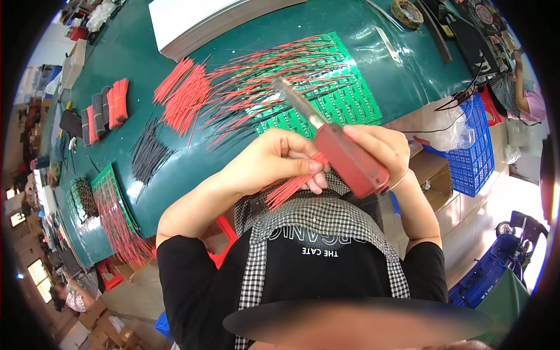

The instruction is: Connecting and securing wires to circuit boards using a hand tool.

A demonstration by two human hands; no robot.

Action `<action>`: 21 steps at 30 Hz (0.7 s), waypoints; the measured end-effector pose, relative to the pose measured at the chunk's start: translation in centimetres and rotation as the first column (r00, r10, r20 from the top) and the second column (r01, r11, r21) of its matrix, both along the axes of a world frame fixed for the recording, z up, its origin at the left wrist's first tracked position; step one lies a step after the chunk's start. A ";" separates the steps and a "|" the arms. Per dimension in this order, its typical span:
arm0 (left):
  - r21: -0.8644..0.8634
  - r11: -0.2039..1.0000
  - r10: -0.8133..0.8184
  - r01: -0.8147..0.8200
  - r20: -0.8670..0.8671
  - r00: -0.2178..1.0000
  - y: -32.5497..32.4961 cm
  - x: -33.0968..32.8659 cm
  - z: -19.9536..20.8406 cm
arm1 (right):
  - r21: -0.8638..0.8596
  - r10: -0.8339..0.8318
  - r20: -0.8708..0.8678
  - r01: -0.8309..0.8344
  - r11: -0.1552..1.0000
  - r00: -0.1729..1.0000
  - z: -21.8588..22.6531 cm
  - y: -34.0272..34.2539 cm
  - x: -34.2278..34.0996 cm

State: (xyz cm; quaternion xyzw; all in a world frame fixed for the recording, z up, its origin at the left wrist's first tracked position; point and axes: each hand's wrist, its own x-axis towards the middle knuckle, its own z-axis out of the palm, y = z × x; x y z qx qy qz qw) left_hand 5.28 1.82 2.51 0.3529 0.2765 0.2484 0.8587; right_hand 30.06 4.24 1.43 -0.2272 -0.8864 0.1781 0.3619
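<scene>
My left hand [268, 160] is closed around a small bundle of red wires [284, 192], pinched between thumb and fingers, with the loose ends fanning toward my chest. In my right hand [382, 149] is a red tool with a long metal barrel [350, 160]; its exact kind does not show. The barrel slants up and left above the table, and the tool's body is close beside the bundle. Just beyond my hands lies a sheet of green circuit boards [344, 96], with many red and black wires [274, 64] spread across it.
Left of the boards are loose piles of red wires [186, 96] and black wires [150, 153]. Tied bundles [105, 108] lie farther left, near another wired board [114, 201]. A white stack [216, 23] stands at the back. Right are tape [406, 14] and a blue crate [472, 146].
</scene>
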 end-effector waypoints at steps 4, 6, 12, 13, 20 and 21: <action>-0.007 0.994 0.111 -0.112 -0.058 0.992 0.3 0.3 0.0 | 0.024 -0.176 -0.150 0.181 0.983 0.973 -0.5 0.0 0.3; 0.016 0.992 0.127 -0.126 -0.061 0.990 0.7 0.2 -0.2 | -0.025 -0.198 -0.121 0.197 0.980 0.973 -0.4 -0.2 0.4; -0.057 0.995 0.080 -0.081 -0.007 0.997 1.5 -0.3 -1.2 | 0.058 -0.122 -0.048 0.124 0.991 0.991 -0.7 0.0 -0.5; -0.052 0.995 0.085 -0.086 -0.009 0.996 1.4 -0.4 -1.0 | 0.076 -0.137 -0.052 0.141 0.987 0.989 -0.7 0.0 -0.6; -0.037 0.996 0.077 -0.077 0.003 0.997 1.0 0.4 -1.8 | -0.858 -0.401 -0.351 -0.119 0.500 0.846 -1.5 -3.4 -2.1; -0.032 0.998 0.063 -0.063 -0.004 0.998 0.9 0.9 -1.8 | -0.891 -0.386 -0.228 -0.032 0.453 0.894 -1.3 -3.7 -2.3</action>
